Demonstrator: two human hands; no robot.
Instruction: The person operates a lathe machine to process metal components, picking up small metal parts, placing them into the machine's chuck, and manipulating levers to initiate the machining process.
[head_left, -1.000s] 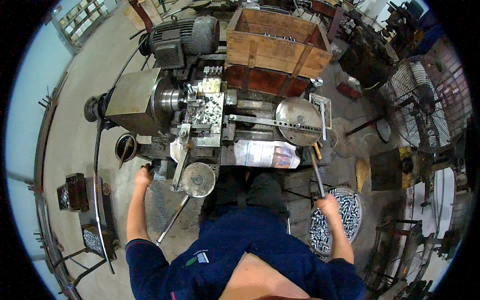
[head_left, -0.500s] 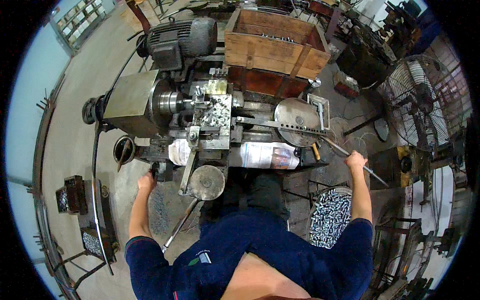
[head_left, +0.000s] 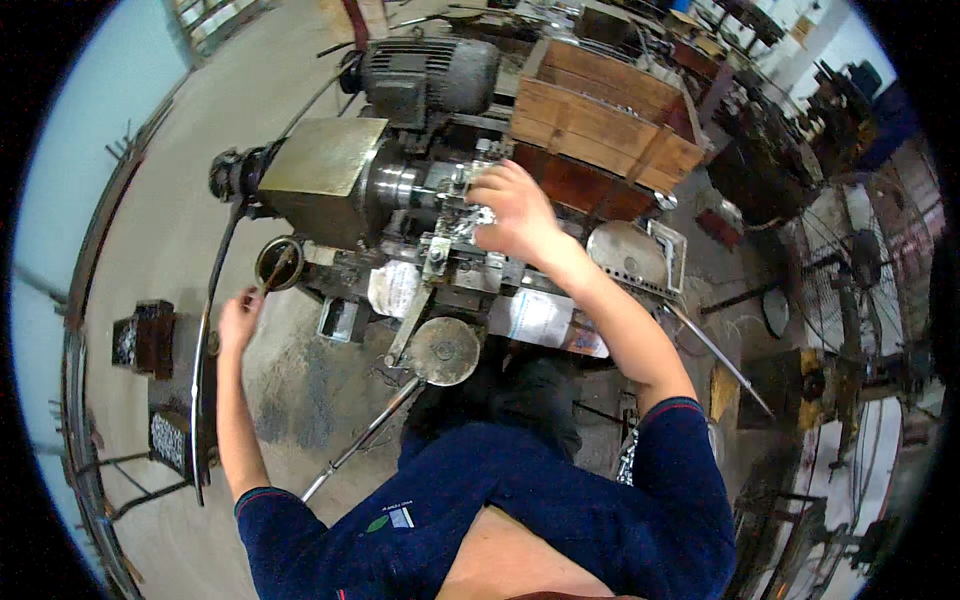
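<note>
My left hand (head_left: 239, 319) is at the left of the lathe, its fingers closed around the lower end of a thin brown stick (head_left: 279, 268). The stick's other end rests in a round dark pot (head_left: 263, 266). My right hand (head_left: 516, 212) reaches over the lathe's tool slide (head_left: 466, 228), just right of the shiny chuck (head_left: 393, 187). Its fingers are bent and its thumb stands apart from them, with nothing visible between. The hand hides part of the slide. A lever with a round metal plate (head_left: 446, 351) sticks out toward me.
A wooden crate (head_left: 592, 122) stands behind the lathe, beside a grey motor (head_left: 430, 78). Right of the slide are a round plate (head_left: 630, 255) and a long metal bar (head_left: 722, 358). Bins of small metal parts (head_left: 168, 440) sit at left. A fan (head_left: 862, 258) stands at right.
My right hand has let go of the long bar and moved left over the tool slide. My left hand has left the machine's front and taken hold of the stick. The view has shifted.
</note>
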